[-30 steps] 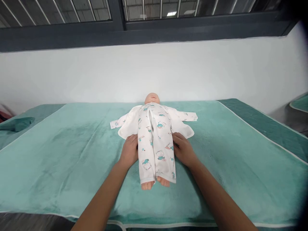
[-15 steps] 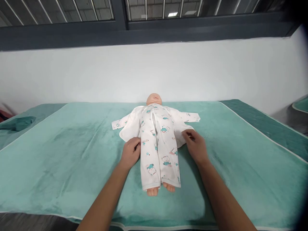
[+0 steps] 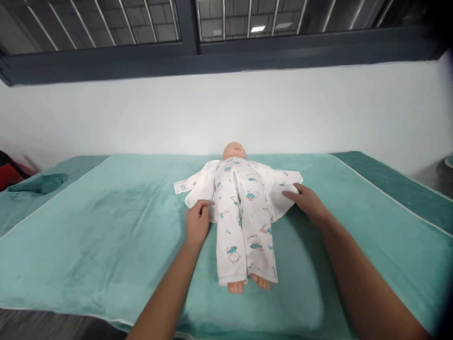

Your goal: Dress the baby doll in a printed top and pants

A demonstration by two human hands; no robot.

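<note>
A baby doll (image 3: 234, 150) lies on its back on a teal blanket (image 3: 106, 222), head towards the wall, bare feet towards me. It wears white printed trousers (image 3: 247, 226), and a white printed jacket (image 3: 274, 186) lies spread open under it. My left hand (image 3: 197, 221) pinches the lower edge of the jacket's left flap. My right hand (image 3: 307, 200) rests with fingers stretched on the jacket's right flap.
A white wall (image 3: 226, 113) runs behind the table, with a dark-framed barred window (image 3: 191, 28) above. A folded dark green cloth (image 3: 40, 183) lies at the far left. A darker green strip (image 3: 392, 189) borders the blanket on the right.
Both hands left the doll's hips and moved outward and up to the jacket flaps. The left hand closed on the flap's edge. The camera shifted slightly left.
</note>
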